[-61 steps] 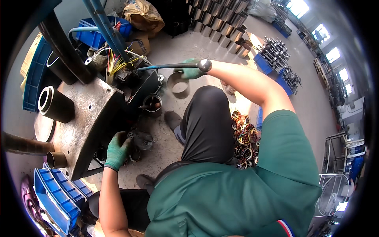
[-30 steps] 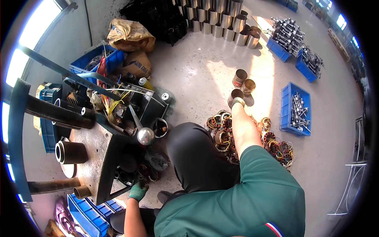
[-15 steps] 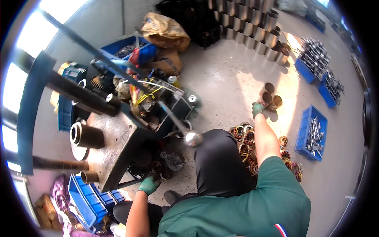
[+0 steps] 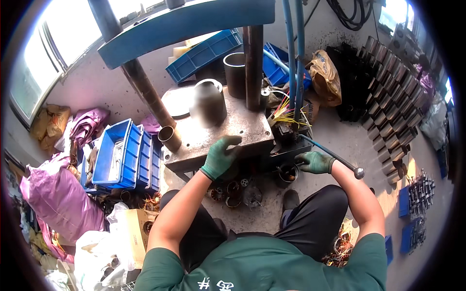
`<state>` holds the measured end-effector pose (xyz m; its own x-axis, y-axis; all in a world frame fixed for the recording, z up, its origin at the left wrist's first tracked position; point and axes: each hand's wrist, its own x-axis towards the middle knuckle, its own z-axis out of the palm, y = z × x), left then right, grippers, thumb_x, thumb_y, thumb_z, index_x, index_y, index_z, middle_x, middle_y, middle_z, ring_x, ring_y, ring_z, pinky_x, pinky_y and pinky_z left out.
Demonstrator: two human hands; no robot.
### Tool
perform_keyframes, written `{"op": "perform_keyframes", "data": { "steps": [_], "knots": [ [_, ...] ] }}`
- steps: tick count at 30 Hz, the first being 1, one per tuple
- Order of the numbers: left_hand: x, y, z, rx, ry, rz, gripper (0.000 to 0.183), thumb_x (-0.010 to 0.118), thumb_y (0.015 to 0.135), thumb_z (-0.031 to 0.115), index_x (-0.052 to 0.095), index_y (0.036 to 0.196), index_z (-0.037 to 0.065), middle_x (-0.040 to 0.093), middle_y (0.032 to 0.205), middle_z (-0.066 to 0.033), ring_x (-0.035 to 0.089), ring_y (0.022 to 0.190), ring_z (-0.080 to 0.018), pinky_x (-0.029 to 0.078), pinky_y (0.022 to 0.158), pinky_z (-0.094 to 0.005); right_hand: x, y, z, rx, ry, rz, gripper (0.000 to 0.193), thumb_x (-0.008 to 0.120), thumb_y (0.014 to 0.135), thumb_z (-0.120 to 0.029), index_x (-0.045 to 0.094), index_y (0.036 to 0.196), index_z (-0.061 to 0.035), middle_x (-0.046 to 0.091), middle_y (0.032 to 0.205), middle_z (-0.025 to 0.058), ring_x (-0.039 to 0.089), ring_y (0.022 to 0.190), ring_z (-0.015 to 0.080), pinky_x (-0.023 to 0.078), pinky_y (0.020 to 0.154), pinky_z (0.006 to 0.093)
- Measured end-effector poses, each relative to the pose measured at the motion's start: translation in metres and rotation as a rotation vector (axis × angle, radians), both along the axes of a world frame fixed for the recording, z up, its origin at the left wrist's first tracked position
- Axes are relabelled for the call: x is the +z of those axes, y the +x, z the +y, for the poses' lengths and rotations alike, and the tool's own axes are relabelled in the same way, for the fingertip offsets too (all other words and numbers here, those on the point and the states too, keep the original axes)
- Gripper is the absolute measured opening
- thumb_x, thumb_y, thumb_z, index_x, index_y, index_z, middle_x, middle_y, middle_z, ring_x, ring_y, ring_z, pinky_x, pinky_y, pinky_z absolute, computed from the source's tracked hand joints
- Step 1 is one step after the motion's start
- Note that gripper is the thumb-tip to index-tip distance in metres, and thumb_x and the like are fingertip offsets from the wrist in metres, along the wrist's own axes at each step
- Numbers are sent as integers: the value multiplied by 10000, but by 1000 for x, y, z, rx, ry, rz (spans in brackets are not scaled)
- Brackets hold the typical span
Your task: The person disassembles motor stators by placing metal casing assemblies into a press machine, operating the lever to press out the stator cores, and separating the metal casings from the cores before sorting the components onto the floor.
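Observation:
My left hand [image 4: 221,156], in a green glove, is raised at the front edge of the steel press table [image 4: 194,145]. Its fingers are spread toward the right with nothing seen in them. My right hand [image 4: 316,162], gloved alike, reaches left beside a dark round pot [image 4: 287,175] below the table. Its fingers look apart, and no held thing shows. On the table stand a thick metal cylinder [image 4: 208,104], partly blurred, and a smaller tube [image 4: 170,139] at the left corner. Wound copper parts [image 4: 233,191] lie on the floor between my feet.
A lever with a ball end [image 4: 358,173] crosses above my right forearm. Blue crates [image 4: 116,155] stand at left beside purple sacks [image 4: 63,199]. Yellow wires [image 4: 286,112] hang right of the press. Metal cylinders [image 4: 393,106] are stacked at far right.
The view has swung left toward the press. My right hand has left the metal cylinders on the floor for the pot. My left hand has risen from the floor parts to the table edge.

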<state>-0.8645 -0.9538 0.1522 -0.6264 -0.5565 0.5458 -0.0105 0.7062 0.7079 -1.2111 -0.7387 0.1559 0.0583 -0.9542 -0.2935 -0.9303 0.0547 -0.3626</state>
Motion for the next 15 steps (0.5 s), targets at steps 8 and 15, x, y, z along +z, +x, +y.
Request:
{"op": "perform_keyframes", "data": {
  "steps": [8, 15],
  "knots": [
    [-25, 38, -75, 307, 813, 587, 312, 642, 1038, 104, 611, 1312, -42, 728, 1133, -132, 722, 975, -205, 588, 914, -312, 92, 185, -128, 290, -320, 267, 513, 694, 943, -350, 617, 1378, -88, 707, 1199, 212, 675, 1138, 376, 498, 1051, 471],
    [-26, 36, -102, 335, 1007, 551, 392, 674, 1012, 218, 596, 1366, 69, 739, 1094, -59, 696, 937, -141, 556, 724, -303, 70, 201, -340, 64, -1001, 10, 476, 640, 960, -275, 610, 1353, -7, 750, 1010, 207, 712, 985, 388, 519, 968, 492]
  ]
}}
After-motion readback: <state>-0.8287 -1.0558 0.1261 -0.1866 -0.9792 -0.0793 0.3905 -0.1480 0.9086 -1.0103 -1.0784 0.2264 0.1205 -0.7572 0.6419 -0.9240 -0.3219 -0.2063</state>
